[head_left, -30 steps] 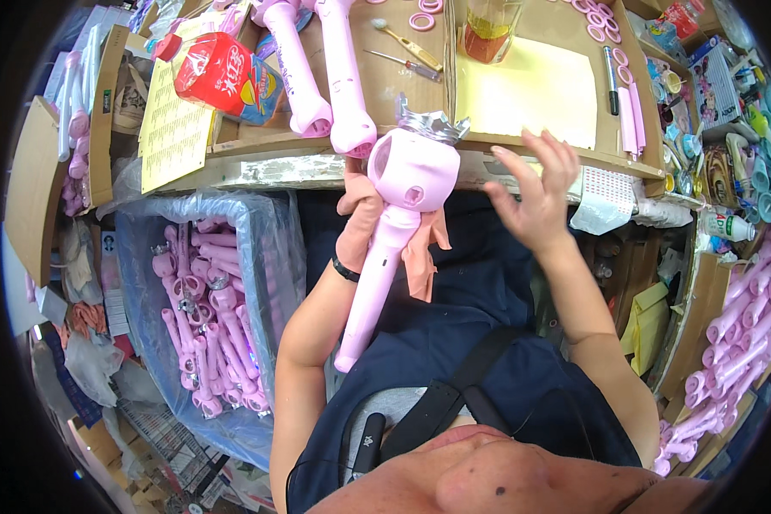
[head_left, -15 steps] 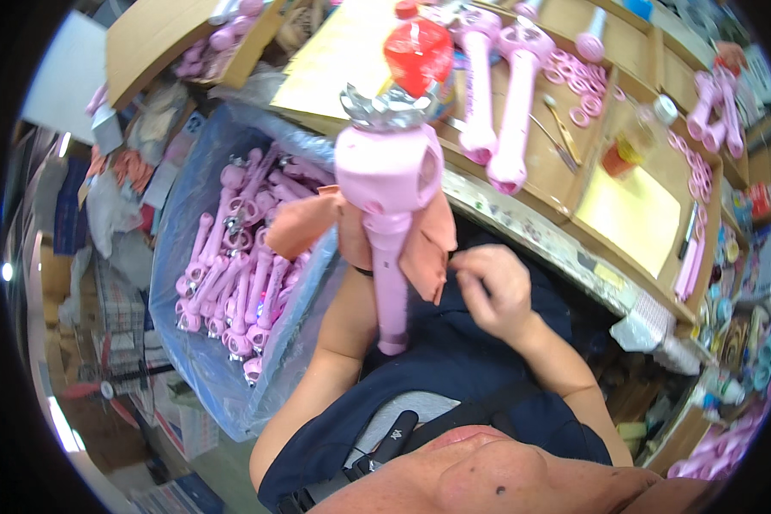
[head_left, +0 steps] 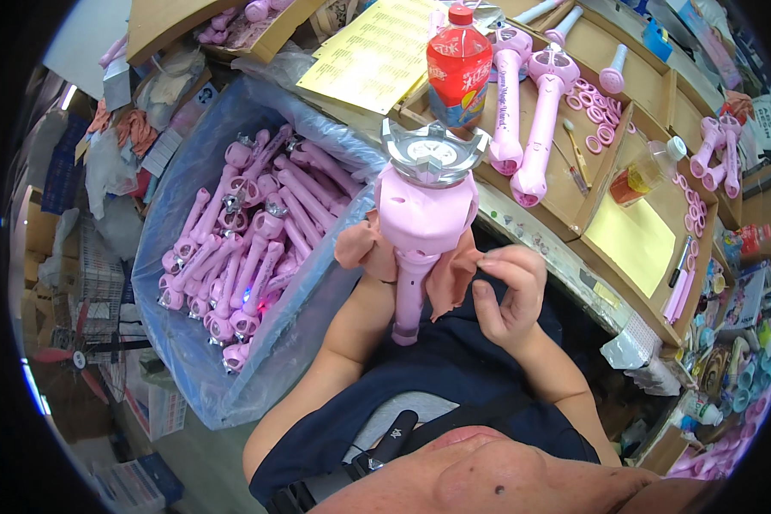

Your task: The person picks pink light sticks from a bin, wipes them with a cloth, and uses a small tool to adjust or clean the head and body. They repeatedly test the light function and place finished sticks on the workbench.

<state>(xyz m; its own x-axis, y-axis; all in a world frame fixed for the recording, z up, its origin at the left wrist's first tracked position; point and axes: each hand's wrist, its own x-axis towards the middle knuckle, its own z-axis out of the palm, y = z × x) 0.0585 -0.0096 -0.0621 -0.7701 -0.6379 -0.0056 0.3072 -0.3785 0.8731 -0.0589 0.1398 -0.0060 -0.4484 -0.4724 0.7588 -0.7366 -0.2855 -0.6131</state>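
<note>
A pink toy wand point(head_left: 424, 218) with a silver crown-shaped top point(head_left: 433, 152) stands upright before my chest. Soft orange-pink cloth point(head_left: 451, 283) spreads on both sides of its neck. My left forearm point(head_left: 361, 330) ends behind the wand and cloth, where the wand is held up; the fingers are hidden. My right hand point(head_left: 516, 295) is beside the cloth, its thumb and forefinger apart. The forefinger's tip meets the cloth's right edge.
A blue plastic-lined bin point(head_left: 171, 360) full of pink wands stands at left. On the bench are a red drink bottle point(head_left: 460, 73), yellow sheets point(head_left: 364, 51), two pink wands point(head_left: 546, 116), pink rings point(head_left: 598, 111), a brush point(head_left: 576, 147) and a clear bottle with amber liquid point(head_left: 647, 176).
The wand has tipped so that the crown's upper face shows. My right hand has shifted slightly right, its fingers now at the cloth's edge. The whole view has moved a little.
</note>
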